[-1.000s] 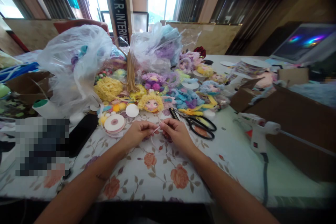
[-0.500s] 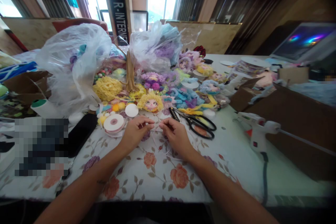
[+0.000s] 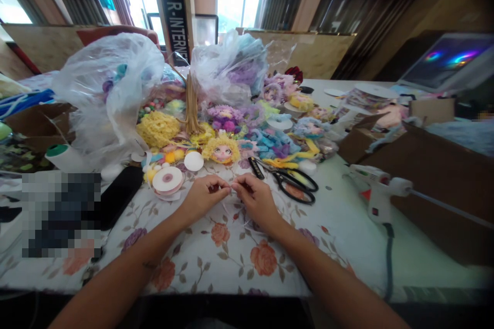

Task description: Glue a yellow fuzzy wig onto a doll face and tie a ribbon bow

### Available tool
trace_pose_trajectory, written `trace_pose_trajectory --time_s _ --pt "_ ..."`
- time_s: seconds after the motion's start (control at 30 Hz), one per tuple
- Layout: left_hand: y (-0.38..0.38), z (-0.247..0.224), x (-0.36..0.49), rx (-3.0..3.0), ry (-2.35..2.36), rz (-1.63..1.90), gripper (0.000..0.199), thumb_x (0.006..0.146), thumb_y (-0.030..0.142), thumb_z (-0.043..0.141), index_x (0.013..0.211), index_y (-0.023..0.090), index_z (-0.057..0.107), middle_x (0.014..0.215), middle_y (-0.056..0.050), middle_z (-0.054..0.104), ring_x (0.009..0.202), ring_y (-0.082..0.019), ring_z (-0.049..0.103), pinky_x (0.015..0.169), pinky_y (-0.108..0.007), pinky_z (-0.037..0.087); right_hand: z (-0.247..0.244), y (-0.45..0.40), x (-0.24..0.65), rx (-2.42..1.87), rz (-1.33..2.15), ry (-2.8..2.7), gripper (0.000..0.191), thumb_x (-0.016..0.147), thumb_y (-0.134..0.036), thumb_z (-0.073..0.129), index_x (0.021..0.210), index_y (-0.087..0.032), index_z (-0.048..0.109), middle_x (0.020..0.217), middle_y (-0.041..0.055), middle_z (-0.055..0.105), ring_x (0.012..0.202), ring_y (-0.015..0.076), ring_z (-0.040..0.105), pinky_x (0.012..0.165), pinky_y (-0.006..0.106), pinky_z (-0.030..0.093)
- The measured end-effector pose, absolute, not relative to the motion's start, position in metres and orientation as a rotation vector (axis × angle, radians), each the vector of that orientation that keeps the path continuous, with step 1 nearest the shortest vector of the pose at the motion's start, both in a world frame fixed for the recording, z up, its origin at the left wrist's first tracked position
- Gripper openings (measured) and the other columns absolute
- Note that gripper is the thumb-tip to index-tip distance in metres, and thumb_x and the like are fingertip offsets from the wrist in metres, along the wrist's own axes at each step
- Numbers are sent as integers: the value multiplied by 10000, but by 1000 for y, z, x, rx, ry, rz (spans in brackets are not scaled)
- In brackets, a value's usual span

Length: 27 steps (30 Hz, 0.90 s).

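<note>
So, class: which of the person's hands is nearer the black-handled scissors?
Right. The right hand lies just beside the scissors, on their near-left; the left hand sits farther off, beyond it.

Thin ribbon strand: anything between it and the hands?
Nothing visible. The left hand and right hand both pinch the thin ribbon strand at their fingertips. The scissors and ribbon spool lie off to the sides, apart.

Two plastic bags (image 3: 111, 87), one scissors (image 3: 293, 182), one glue gun (image 3: 376, 190)
</note>
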<state>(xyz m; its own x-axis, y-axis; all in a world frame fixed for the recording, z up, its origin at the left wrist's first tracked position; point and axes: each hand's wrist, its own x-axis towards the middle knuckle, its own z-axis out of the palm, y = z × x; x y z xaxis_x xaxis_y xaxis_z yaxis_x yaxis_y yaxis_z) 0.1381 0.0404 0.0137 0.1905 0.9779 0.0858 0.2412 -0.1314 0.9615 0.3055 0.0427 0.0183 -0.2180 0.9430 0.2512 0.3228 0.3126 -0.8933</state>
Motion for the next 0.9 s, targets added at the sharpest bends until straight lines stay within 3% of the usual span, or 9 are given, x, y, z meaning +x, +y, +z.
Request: trace_pose_trajectory --time_s 0.17,0.33,0.57,0.8,0.9 --pt "44 13 137 967 1029 1177 221 693 350 732 754 153 650 619 30 540 490 -49 411 466 -183 312 16 44 303 -1105 1260 -1604 280 810 -365 591 1021 -181 607 770 17 631 641 137 573 594 254 472" --pt "49 14 136 669 920 1296 228 623 269 786 757 141 655 738 -8 614 632 -78 536 574 -184 427 13 40 299 -1081 1377 -1669 271 771 -357 642 980 -186 619 703 -3 628 577 121 544 520 231 445" --pt "48 16 138 637 918 1348 218 617 250 789 737 131 652 713 5 610 649 -69 539 590 -167 438 12 34 297 -1110 1079 -1871 109 823 -250 538 834 -192 630 646 -6 637 556 114 552 527 222 412" --pt "48 14 139 745 984 1354 204 653 291 751 725 140 635 717 5 605 630 -72 536 575 -173 426 19 36 300 -1008 1638 -1583 211 750 -378 655 776 -174 612 614 -3 642 494 106 565 480 214 442" --pt "48 12 139 776 1020 1370 213 663 311 741 737 141 635 739 -3 624 633 -78 544 581 -180 431 22 39 304 -953 1716 -1477 252 690 -396 727 730 -165 635 611 -5 635 503 99 546 486 213 446"
